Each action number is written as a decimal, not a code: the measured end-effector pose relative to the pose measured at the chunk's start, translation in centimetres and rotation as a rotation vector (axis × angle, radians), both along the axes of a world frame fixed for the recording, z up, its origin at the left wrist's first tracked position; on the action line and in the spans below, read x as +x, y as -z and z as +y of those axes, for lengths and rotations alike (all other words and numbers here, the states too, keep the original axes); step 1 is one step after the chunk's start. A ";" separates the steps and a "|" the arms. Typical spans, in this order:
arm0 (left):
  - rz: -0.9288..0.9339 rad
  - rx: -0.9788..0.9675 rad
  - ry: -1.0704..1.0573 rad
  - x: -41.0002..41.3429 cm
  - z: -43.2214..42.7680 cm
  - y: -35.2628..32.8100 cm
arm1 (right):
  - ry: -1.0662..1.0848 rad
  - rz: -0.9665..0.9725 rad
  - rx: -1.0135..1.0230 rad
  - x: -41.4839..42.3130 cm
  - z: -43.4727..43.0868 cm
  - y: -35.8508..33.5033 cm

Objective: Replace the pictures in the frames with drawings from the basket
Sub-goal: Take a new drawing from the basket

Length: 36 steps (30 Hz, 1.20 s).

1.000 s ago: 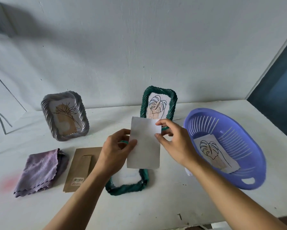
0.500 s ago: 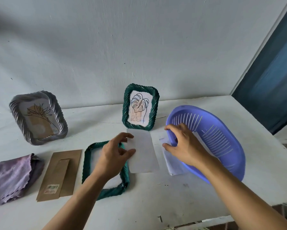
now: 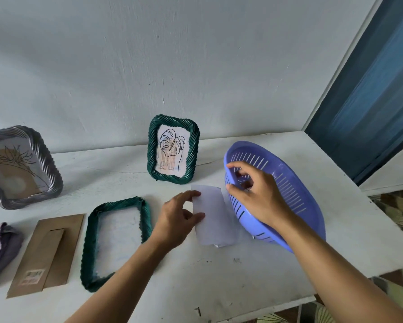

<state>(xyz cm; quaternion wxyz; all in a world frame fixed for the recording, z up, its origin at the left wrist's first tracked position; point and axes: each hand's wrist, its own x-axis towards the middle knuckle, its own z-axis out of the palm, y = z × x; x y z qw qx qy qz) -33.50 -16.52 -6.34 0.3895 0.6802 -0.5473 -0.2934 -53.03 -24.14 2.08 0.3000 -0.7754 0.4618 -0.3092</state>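
Right hand [image 3: 261,194] moved onto basket [image 3: 300,194] rim, loosely curled | left hand [image 3: 177,220] grip pinches paper [image 3: 213,215]

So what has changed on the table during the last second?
The right hand let go of the white sheet and reached into the purple basket, tilting it. The left hand lowered the sheet to the table. Both standing frames, backing and cloth stayed.

We took it for a home: white table [image 3: 242,276] vs. plain wall [image 3: 196,66], patterned floor [image 3: 396,206], picture frames [image 3: 173,149].
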 end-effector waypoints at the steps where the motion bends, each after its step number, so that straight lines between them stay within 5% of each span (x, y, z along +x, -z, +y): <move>1: -0.057 -0.010 0.014 -0.5 -0.2 0.3 | -0.008 0.000 0.005 -0.1 0.0 0.0; 8: -0.511 -0.046 0.047 -1.7 -0.4 2.7 | -0.039 0.002 0.016 0.0 -0.1 0.5; 15: -0.684 -0.046 0.015 -1.7 -0.4 3.2 | -0.061 0.015 0.001 0.1 -0.1 0.6; 36: -0.779 -0.014 0.290 0.0 1.5 3.2 | -0.093 0.066 -0.014 0.3 0.8 1.5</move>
